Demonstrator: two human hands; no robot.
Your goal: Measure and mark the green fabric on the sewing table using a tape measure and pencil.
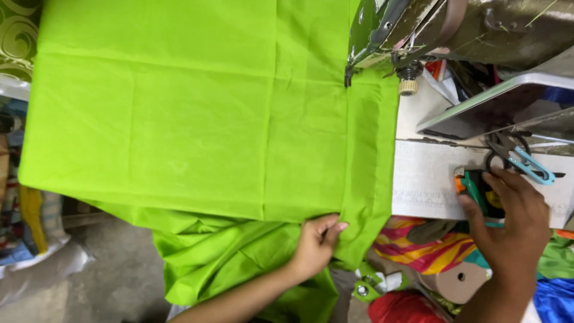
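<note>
Under the left hand [314,244] lies the near edge of a lime-green fabric [179,119], spread flat over the sewing table [424,179] and spilling off its front in loose folds below the wrist. The fingers [332,228] are curled and pinch a folded hem of the cloth between thumb and fingertips, seemingly to keep the fold lined up with the crease that runs away from them toward the needle. At the far end of that crease, well beyond the fingertips, the fabric passes under the presser foot [348,75] of a sewing machine [466,27], which pins it there, so the hand only has to hold the near end taut.

Off to the other side, the right hand [508,215] rests on the bare table top with its fingers bent down over a small green and orange tool [469,182]; whether they have closed on it or merely touch it cannot be told. Just past those fingertips lie blue-handled thread snips [529,164] beside dark scissors [502,146], kept within easy reach. Below the wrist, off the table edge, colourful cloth scraps [430,245] are heaped.
</note>
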